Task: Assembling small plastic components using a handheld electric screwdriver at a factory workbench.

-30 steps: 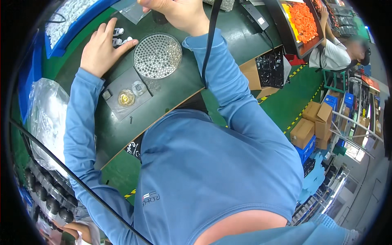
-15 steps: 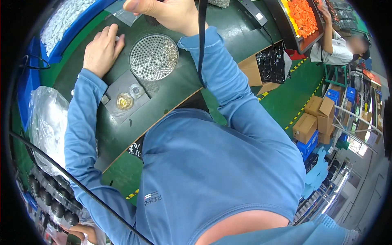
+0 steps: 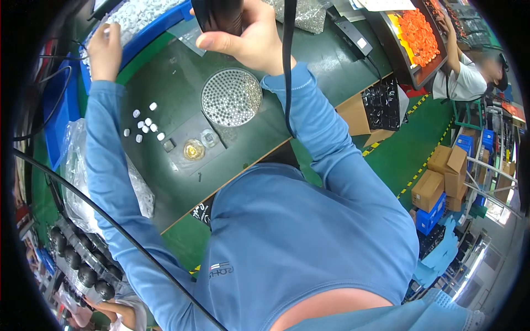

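Note:
My left hand (image 3: 105,55) is at the rim of a blue tray (image 3: 157,33) full of small white plastic pieces (image 3: 135,21). Its fingers are bent together, with a bit of white showing at the tips. A black hand tool (image 3: 221,16) with a ribbed end is gripped in my right hand (image 3: 254,41), above the table; its upper part is cut off by the frame. Below that hand lies a round perforated metal plate (image 3: 229,102), with small metal screws (image 3: 251,91) heaped on its right side. Several loose white pieces (image 3: 146,129) are scattered left of the plate.
On a grey sheet (image 3: 179,140) sit a small dish of yellow material (image 3: 194,149) and a clear one (image 3: 209,138). Clear plastic bags (image 3: 141,190) lie at the left. A black power adapter (image 3: 350,36) and a bin of orange parts (image 3: 418,38) stand right, near a co-worker (image 3: 469,77).
My left hand has moved from the table up to the tray, uncovering the loose white pieces. The black tool in my right hand has come further into view. The whole view has shifted slightly.

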The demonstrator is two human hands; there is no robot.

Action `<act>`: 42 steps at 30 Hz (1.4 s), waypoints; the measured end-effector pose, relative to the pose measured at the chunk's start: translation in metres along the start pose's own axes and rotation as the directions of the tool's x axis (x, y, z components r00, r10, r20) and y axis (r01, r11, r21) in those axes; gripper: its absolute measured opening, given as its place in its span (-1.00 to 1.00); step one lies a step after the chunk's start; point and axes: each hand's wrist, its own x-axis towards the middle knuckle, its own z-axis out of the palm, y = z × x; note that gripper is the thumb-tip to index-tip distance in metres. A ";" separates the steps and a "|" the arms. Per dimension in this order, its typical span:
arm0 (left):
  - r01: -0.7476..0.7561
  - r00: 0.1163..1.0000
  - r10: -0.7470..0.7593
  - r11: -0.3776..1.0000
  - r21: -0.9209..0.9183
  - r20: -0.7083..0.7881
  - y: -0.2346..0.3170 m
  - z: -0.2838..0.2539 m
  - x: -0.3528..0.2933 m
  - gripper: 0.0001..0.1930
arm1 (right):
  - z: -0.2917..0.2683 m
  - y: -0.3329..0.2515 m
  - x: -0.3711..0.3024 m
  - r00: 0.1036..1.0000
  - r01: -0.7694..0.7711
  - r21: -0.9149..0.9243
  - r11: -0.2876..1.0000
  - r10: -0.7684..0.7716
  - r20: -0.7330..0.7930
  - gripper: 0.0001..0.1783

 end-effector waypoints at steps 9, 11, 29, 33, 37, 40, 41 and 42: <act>0.170 0.982 -0.187 0.850 0.499 -0.017 -0.056 -0.009 0.081 -0.45 | 0.004 0.010 0.004 0.989 0.059 0.090 0.994 -0.046 -0.141 -0.48; 0.144 0.985 -0.174 0.813 0.565 0.001 -0.077 -0.015 0.081 -0.48 | 0.007 -0.010 0.004 0.987 -0.019 0.071 0.997 0.030 -0.158 -0.42; -0.124 0.986 0.164 0.853 0.507 -0.034 -0.071 0.002 0.055 -0.54 | -0.003 0.001 0.001 0.997 -0.017 0.164 0.986 0.029 -0.076 -0.47; -0.179 0.984 0.156 0.885 0.430 0.087 -0.073 -0.022 0.042 -0.73 | 0.001 -0.015 0.006 0.998 -0.039 0.139 0.990 0.046 -0.045 -0.50; -0.296 0.947 0.237 0.907 0.298 0.219 -0.039 -0.037 0.024 -0.80 | 0.001 -0.015 0.004 0.996 -0.087 0.067 0.994 0.087 0.008 -0.39; -0.314 0.873 0.222 0.937 0.152 0.434 -0.003 -0.057 -0.002 -0.79 | -0.016 -0.029 -0.002 0.998 0.023 -0.122 0.992 -0.015 0.067 -0.30; -0.274 0.841 0.175 0.954 0.124 0.511 0.012 -0.066 -0.011 -0.80 | -0.031 -0.030 -0.005 0.994 0.108 -0.195 0.975 -0.104 0.029 -0.38; -0.282 0.780 0.175 0.955 0.089 0.601 0.023 -0.076 -0.019 -0.78 | -0.046 -0.033 -0.012 0.989 0.081 -0.196 0.977 -0.102 -0.104 -0.47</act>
